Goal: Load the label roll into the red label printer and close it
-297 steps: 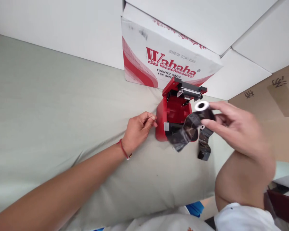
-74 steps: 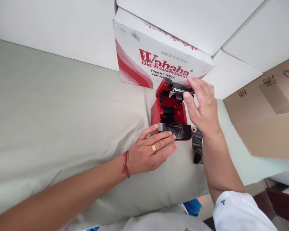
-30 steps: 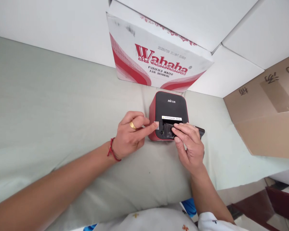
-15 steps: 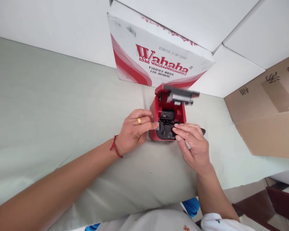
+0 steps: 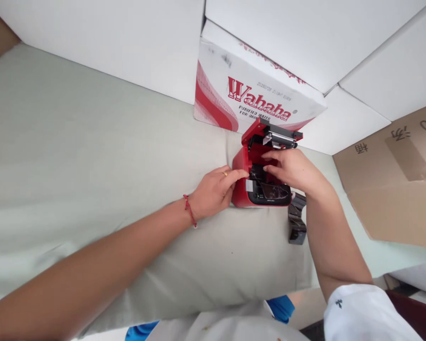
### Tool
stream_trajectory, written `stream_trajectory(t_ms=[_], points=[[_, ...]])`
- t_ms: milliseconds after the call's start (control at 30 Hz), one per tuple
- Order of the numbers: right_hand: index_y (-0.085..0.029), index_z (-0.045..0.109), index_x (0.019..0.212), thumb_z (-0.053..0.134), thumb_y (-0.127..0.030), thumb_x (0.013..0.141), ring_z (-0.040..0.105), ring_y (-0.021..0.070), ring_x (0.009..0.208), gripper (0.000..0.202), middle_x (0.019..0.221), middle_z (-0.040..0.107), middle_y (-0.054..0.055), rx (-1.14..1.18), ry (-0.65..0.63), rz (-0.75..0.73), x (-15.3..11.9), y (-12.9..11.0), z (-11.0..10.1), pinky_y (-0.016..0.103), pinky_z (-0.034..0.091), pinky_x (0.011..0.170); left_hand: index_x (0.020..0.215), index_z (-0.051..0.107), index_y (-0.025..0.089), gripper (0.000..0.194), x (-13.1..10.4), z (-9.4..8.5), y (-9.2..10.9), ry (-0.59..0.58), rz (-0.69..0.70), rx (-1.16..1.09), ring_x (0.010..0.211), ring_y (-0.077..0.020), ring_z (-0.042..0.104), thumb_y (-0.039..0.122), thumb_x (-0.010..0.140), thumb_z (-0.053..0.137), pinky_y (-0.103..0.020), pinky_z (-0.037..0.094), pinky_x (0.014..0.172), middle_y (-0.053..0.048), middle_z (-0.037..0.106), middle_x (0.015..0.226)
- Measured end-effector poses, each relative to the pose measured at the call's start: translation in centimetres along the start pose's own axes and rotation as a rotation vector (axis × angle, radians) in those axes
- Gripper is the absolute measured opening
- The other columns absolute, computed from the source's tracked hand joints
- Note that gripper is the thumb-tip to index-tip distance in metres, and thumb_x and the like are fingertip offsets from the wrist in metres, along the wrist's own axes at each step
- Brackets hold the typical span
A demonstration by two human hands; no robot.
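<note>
In the head view a small red label printer [image 5: 240, 184] stands on the cloth with its lid [image 5: 280, 135] raised. My left hand [image 5: 216, 192] is curled against the printer's left wall, index fingertip at the rim beside a pale grey tab [image 5: 249, 185]. My right hand [image 5: 294, 168] reaches over the right wall into the compartment, its visible fingers apart and nothing clear between them. Dark, glossy film [image 5: 275, 191] lies across the printer's black front edge. A folded glossy black strip [image 5: 297, 227] rests on the cloth to the right, under my right forearm.
A white Wahaha water carton [image 5: 216, 90] stands behind the printer, close to its raised lid, against large white boxes [image 5: 128, 42]. A brown cardboard box [image 5: 394, 189] is at the right. Greenish-grey cloth [image 5: 110, 142] covers the table.
My right hand has moved from the front edge up and deeper into the compartment. The black strip at the right is now exposed. The view has shifted, placing the printer farther right.
</note>
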State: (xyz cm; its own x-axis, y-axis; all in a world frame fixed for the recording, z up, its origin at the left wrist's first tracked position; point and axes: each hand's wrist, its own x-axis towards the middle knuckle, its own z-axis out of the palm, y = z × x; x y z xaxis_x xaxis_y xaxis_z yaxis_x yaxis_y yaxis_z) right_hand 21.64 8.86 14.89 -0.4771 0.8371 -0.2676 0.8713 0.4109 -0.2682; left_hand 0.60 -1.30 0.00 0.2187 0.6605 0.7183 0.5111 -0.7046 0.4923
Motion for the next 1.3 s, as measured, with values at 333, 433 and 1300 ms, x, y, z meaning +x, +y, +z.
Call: stream_trajectory(t_ms=[333, 433, 1300], points=[[-0.021, 0.077, 0.142, 0.067, -0.024, 0.1, 0.074, 0.0372, 0.126, 0.043, 0.137, 0.081, 0.014, -0.343, -0.064, -0.051, 0.6, -2.1, 1.4, 0.044, 0.054, 0.098, 0.148, 0.051, 0.023, 0.057, -0.2, 0.0, 0.1, 0.112, 0.026, 0.058, 0.076, -0.018, 0.065, 0.001, 0.097, 0.044, -0.028, 0.053, 0.072, 0.002, 0.067, 0.086], [-0.018, 0.08, 0.129, 0.069, -0.024, 0.098, 0.075, 0.0365, 0.117, 0.033, 0.129, 0.081, 0.016, -0.351, -0.047, -0.044, 0.9, -2.1, 1.5, 0.043, 0.053, 0.092, 0.144, 0.054, 0.021, 0.052, -0.2, 0.0, 0.0, 0.093, 0.044, 0.075, 0.074, -0.0178, 0.064, 0.0, 0.097, 0.044, -0.027, 0.051, 0.07, 0.002, 0.067, 0.084], [-0.018, 0.077, 0.131, 0.061, -0.042, 0.101, 0.056, 0.0176, 0.067, 0.042, 0.079, 0.068, 0.0, 0.311, 0.395, 0.33, -11.1, 12.2, 5.8, 0.035, 0.051, 0.073, 0.143, 0.061, 0.024, 0.055, -0.3, -0.4, -0.2, 0.003, -0.046, 0.053, 0.077, -0.0198, 0.072, 0.004, 0.094, 0.047, -0.028, 0.056, 0.072, 0.0, 0.073, 0.09]])
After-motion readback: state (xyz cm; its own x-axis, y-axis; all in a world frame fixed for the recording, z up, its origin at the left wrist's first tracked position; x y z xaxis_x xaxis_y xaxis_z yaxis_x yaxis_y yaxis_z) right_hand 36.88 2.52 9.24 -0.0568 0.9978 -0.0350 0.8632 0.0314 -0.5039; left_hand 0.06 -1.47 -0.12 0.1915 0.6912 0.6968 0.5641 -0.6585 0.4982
